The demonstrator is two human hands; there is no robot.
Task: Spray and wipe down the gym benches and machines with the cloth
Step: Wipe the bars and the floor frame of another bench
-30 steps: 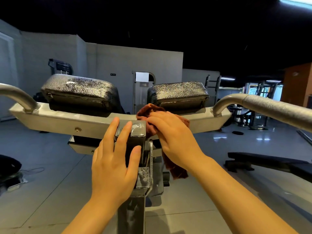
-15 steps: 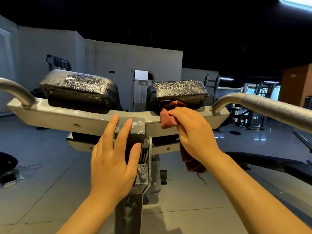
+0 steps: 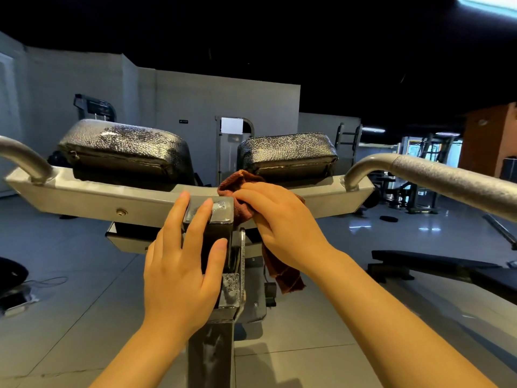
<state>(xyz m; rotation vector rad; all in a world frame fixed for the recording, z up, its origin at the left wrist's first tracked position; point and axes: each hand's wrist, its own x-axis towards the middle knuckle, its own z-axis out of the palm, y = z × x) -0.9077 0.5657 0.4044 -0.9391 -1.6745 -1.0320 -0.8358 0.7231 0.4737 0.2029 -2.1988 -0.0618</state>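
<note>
**Cloth on the machine's crossbar**

The left hand [image 3: 181,271] lies flat, fingers straight, on the central post [image 3: 216,217]. The right hand [image 3: 282,219] grips the brown cloth [image 3: 282,273] against the grey crossbar [image 3: 92,196], below two black pads [image 3: 126,148]. No legible writing.

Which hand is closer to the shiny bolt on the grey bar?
Left. The left hand lies just right of the bolt; the right hand, gripping the cloth, is farther right.

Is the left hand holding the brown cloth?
No, the left hand rests flat on the machine's post; the right hand holds the cloth.
</note>
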